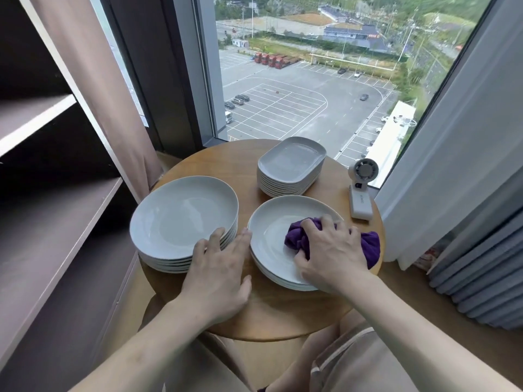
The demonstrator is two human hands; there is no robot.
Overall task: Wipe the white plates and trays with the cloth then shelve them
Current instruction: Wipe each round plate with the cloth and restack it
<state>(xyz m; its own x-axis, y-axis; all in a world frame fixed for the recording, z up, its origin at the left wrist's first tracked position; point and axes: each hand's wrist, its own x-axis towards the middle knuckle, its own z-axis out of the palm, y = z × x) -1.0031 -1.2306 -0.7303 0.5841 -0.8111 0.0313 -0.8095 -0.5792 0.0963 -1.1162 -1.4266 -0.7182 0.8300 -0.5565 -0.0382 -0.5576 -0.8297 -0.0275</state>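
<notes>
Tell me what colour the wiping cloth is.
The cloth is deep purple, clearest in the head view.

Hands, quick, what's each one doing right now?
Left hand: open, fingers straight, fingertips at the larger plate stack.
Right hand: closed around the purple cloth, on the smaller stack's top plate.

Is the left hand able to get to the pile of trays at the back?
Probably yes. The left hand lies between the left plate stack and right plate stack, and only bare table separates it from the trays.
</notes>
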